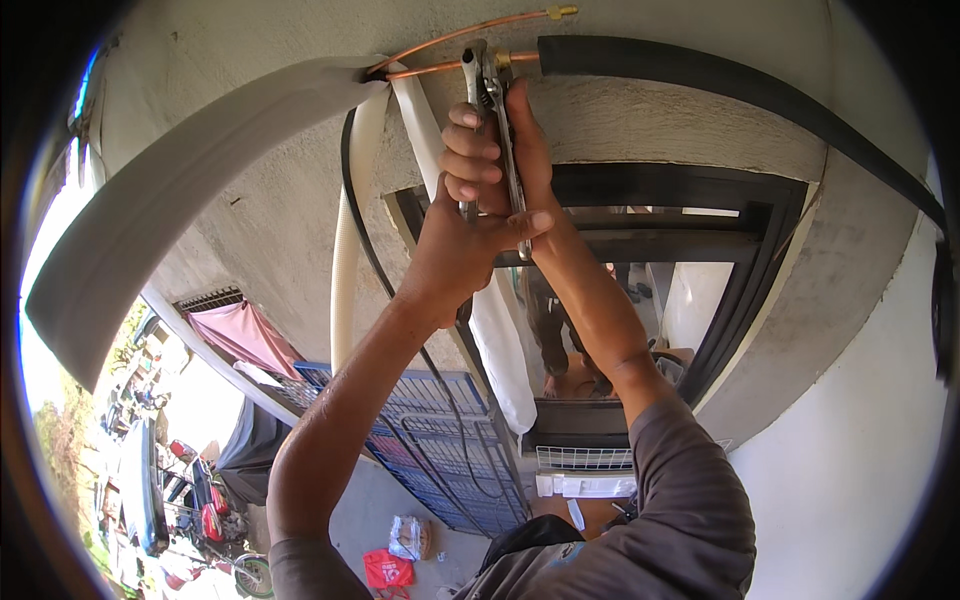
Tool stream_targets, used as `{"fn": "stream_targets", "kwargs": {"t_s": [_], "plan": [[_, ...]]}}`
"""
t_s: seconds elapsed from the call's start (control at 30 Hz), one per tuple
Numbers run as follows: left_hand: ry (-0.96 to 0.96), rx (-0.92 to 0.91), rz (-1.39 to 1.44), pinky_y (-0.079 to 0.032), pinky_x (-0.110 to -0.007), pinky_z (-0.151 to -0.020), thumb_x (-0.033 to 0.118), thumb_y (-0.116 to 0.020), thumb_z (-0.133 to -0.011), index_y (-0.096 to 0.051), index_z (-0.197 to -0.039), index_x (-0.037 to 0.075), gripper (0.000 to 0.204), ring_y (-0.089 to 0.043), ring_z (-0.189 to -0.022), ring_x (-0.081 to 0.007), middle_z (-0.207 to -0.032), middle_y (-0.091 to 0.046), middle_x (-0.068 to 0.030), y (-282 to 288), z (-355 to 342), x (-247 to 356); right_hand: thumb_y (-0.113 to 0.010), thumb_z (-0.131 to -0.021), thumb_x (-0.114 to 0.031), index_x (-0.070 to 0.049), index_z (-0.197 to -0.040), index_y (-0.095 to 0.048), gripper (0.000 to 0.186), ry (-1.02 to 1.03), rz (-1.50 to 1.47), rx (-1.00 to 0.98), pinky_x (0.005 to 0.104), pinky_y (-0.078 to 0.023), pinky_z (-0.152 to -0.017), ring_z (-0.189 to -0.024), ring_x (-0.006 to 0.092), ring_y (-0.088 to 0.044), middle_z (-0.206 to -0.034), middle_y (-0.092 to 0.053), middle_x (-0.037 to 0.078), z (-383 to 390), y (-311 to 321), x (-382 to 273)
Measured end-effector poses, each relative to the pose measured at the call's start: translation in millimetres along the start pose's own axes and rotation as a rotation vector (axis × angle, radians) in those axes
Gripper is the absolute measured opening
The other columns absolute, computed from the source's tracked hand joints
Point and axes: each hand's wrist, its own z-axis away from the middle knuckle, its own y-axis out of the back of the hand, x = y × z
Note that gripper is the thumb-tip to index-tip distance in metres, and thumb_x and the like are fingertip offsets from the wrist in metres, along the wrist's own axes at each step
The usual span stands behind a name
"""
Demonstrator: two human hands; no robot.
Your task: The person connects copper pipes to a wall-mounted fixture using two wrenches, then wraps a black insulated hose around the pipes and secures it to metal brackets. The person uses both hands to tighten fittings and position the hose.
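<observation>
Two metal wrenches hang side by side from a copper pipe [425, 69], at its brass fitting [503, 60]. The one on the right [508, 150] looks adjustable, its long handle slanting down; the other wrench [470, 75] is partly covered by fingers. My right hand [532, 150] closes round both handles, fingertips curled over the left one and thumb pointing up. Lower down, my left hand [455, 235] grips the handle ends, its thumb across the right handle. Its other fingers are mostly hidden. A second copper pipe [460, 33] with a brass end nut curves above.
Black foam insulation [700, 68] covers the pipe to the right. Wide grey wrapping [190, 150] droops left. A white corrugated hose [345, 260] and black cable [365, 240] hang by the wall. Below are a dark-framed window [690, 247], blue metal grille [425, 420] and red bag [388, 568].
</observation>
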Motion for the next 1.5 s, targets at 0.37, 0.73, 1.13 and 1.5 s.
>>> {"fn": "stream_targets", "kwargs": {"t_s": [0.37,0.73,1.13,1.5], "plan": [[-0.305,0.100,0.109,-0.056,-0.025,-0.060,0.022,-0.086,-0.086,-0.055,-0.114,-0.002,0.048,-0.076,-0.076,-0.0182,-0.088,-0.073,-0.0121,-19.1,-10.8,-6.6,-0.049,-0.099,-0.070,-0.005,-0.101,-0.057,0.065,-0.006,0.156,0.094,0.0361,-0.053,-0.064,-0.057,0.0110,-0.049,-0.069,-0.045,-0.003,8.8,-8.9,-11.4],[-0.243,0.053,0.277,-0.063,-0.031,-0.055,0.053,-0.089,-0.076,-0.047,-0.115,-0.005,0.082,-0.073,-0.074,-0.0230,-0.097,-0.061,-0.0103,-11.2,-18.2,-9.7,-0.038,-0.105,-0.066,-0.007,-0.104,-0.047,0.059,0.083,0.234,0.299,0.0298,-0.050,-0.064,-0.054,0.0078,-0.042,-0.068,-0.038,-0.004,9.3,-30.8,-1.9],[-0.156,0.157,0.094,-0.061,-0.032,-0.082,0.045,-0.102,-0.050,-0.059,-0.104,0.000,0.082,-0.071,-0.101,-0.0242,-0.103,-0.066,-0.0097,-12.2,-21.8,-6.9,-0.038,-0.108,-0.060,-0.007,-0.103,-0.049,0.054,0.168,0.572,0.557,0.0236,-0.042,-0.056,-0.054,0.0074,-0.039,-0.070,-0.039,-0.003,6.6,-47.5,1.5],[-0.108,0.043,0.396,-0.065,-0.035,-0.053,0.040,-0.094,-0.070,-0.060,-0.109,-0.004,0.068,-0.075,-0.075,-0.0258,-0.103,-0.067,-0.0144,-15.1,-6.6,-4.7,-0.045,-0.104,-0.063,-0.008,-0.106,-0.048,0.056,-0.110,0.330,0.223,0.0308,-0.047,-0.065,-0.057,0.0106,-0.043,-0.071,-0.040,-0.003,9.6,-15.5,-35.7]]}}
